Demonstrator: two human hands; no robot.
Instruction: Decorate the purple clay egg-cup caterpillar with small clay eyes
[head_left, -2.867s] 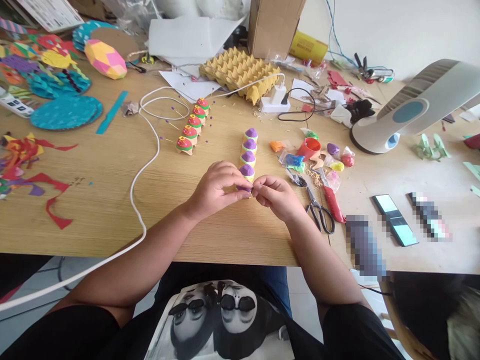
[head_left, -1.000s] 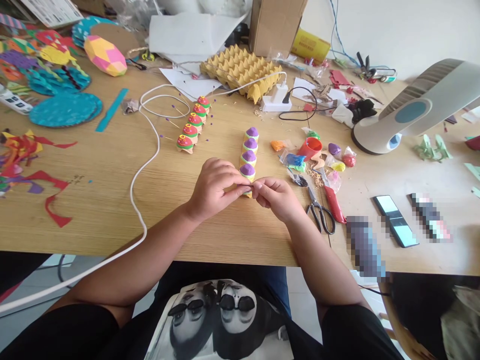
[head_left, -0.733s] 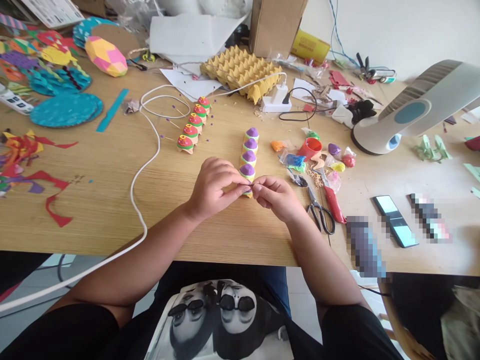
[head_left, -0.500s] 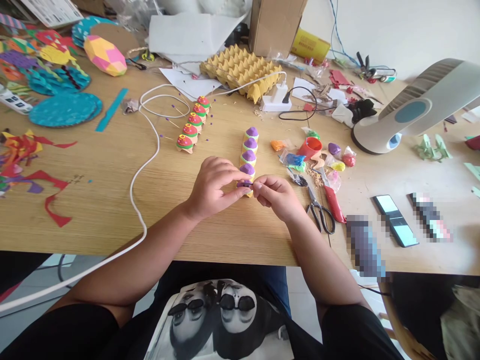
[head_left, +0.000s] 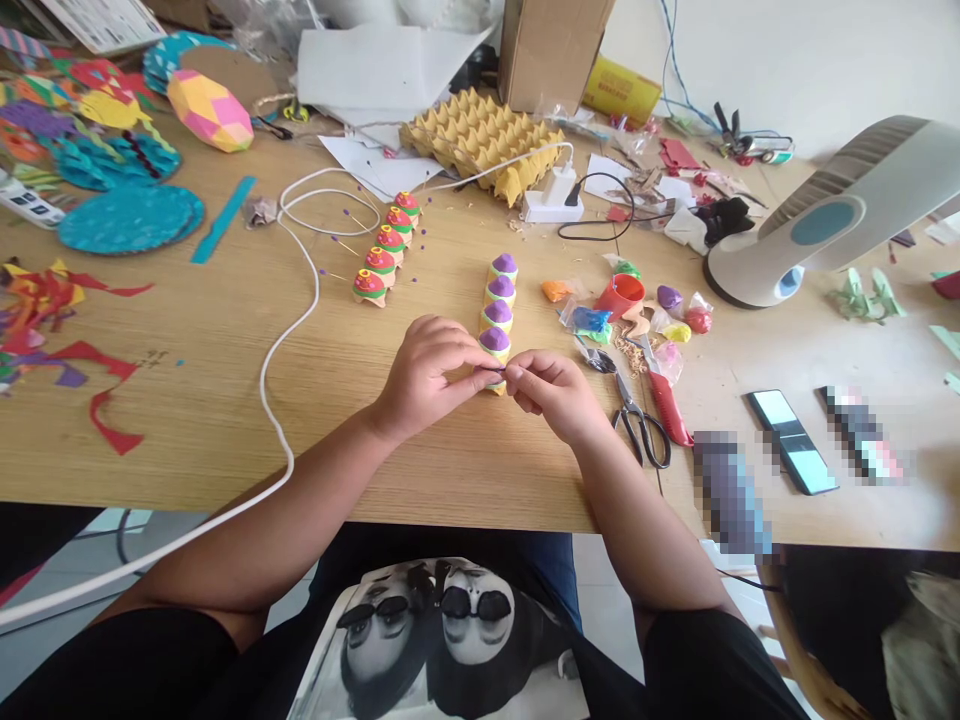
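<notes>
My left hand point(head_left: 439, 370) and my right hand point(head_left: 551, 390) meet fingertip to fingertip above the near end of a strip of egg-carton cups point(head_left: 497, 313) topped with purple and pale yellow. Between their pinched fingers is a small dark piece point(head_left: 502, 370), mostly hidden, perhaps black clay. Both hands are closed on it. The nearest purple cup is largely covered by my fingers. Further left stands a second strip of cups point(head_left: 390, 240), decorated in red and green, with thin purple-tipped sticks beside it.
Right of my hands lie scissors point(head_left: 637, 425), a red-handled cutter point(head_left: 670, 407), bagged coloured clay point(head_left: 592, 320) and a red cup point(head_left: 620, 295). A phone point(head_left: 791, 440) and white fan point(head_left: 802, 225) are further right. A white cable point(head_left: 274, 360) crosses the left; a yellow egg tray point(head_left: 480, 140) is behind.
My left thumb and fingertips have closed together over the dark piece, which showed more a moment ago. My right hand has barely moved.
</notes>
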